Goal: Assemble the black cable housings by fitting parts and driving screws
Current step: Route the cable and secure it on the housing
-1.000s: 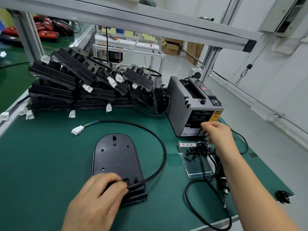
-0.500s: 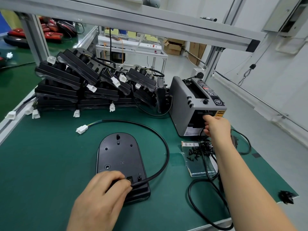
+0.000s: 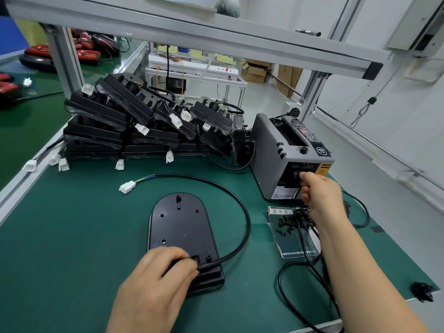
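Note:
A black oval cable housing (image 3: 179, 227) lies flat on the green mat in front of me. Its black cable (image 3: 230, 193) loops round to the right and ends in a white connector (image 3: 126, 187). My left hand (image 3: 158, 280) rests on the housing's near end, fingers curled where the cable enters. My right hand (image 3: 319, 191) reaches to the front slot of the grey tape dispenser (image 3: 283, 150), fingertips at the outlet; whether it pinches tape is hidden. Several small black screws (image 3: 287, 222) lie on a plastic bag to the right.
A pile of black housings (image 3: 134, 126) with white connectors fills the back of the table. A black tool cord (image 3: 302, 280) loops at the right under my forearm. A small black part (image 3: 422, 290) lies near the table's right corner. An aluminium frame post (image 3: 64, 61) stands at back left.
My right hand has moved up from above the screws to the tape dispenser's front outlet. My left hand has stayed on the housing's near end.

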The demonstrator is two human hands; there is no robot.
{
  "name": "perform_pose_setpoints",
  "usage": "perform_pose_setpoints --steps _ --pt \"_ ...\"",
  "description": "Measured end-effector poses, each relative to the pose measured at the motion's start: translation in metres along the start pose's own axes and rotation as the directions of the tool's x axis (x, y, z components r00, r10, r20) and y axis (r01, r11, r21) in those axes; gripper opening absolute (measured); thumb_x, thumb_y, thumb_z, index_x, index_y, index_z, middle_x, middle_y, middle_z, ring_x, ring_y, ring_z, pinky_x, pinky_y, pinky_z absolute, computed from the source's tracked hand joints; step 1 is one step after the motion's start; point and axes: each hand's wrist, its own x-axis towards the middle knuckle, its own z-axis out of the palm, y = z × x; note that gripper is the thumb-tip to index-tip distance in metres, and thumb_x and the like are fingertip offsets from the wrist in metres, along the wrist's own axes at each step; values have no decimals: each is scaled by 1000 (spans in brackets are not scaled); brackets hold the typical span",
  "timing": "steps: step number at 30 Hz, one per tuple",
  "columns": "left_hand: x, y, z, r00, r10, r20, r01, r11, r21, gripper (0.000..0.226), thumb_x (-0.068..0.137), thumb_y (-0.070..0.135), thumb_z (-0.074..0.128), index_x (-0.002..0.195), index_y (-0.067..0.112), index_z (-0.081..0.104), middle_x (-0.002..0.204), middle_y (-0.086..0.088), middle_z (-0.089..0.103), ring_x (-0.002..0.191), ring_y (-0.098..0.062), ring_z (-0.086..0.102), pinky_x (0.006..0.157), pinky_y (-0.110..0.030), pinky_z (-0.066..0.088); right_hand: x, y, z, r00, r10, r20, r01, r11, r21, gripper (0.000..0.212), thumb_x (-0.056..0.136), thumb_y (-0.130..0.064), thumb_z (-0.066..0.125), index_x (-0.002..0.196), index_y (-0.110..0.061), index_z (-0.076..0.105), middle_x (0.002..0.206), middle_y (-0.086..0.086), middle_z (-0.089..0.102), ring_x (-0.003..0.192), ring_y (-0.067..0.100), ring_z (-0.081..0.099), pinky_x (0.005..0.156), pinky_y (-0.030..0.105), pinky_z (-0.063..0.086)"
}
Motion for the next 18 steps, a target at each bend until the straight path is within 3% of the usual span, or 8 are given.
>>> perform_pose_setpoints --steps 2,5,9,11,15,18 --pt "0 -1 -2 1000 -12 27 12 1000 -20 10 85 34 54 86 28 62 89 12 59 85 -8 53 50 -27 49 -16 0 -3 990 15 141 -8 999 -49 10 84 -14 64 75 -12 62 57 -3 54 50 8 44 49 20 36" --pt "3 -2 -9 995 -52 83 58 996 -74 21 86 37 54 82 26 71 88 17 62 86 -1 54 61 -18 46 -47 1 4 920 5 391 39 994 -106 16 85 -14 63 70 -17 66 63 -5 60 60 7 52 60 24 40" --pt "8 -7 -18 964 -218 153 251 935 -251 14 85 39 56 92 35 67 92 25 63 90 3 59 76 -11 43 -87 -4 30 770 5 638 174 960 -217 24 83 -14 65 61 -25 67 65 -14 60 67 1 52 69 21 37" --pt "10 -14 -20 929 -343 139 370 869 -328 9 85 30 62 90 36 66 96 24 63 94 2 60 80 -7 41 -103 -5 46 672 3 741 260 935 -239 26 81 -13 68 60 -26 65 69 -13 61 68 1 52 71 19 38" --pt "17 -40 -26 846 -533 19 525 826 -202 29 88 8 61 87 36 64 95 25 60 100 0 53 85 -16 36 -125 -7 76 486 -3 874 435 868 -239 32 81 -7 71 58 -28 61 80 -9 59 74 7 51 73 18 38" --pt "20 -51 -22 812 -573 113 584 799 -144 26 90 11 58 107 29 67 102 33 51 110 -2 43 89 -5 26 -136 -9 98 374 4 928 543 809 -223 31 80 -6 72 61 -28 60 85 -7 58 87 4 51 82 13 37"
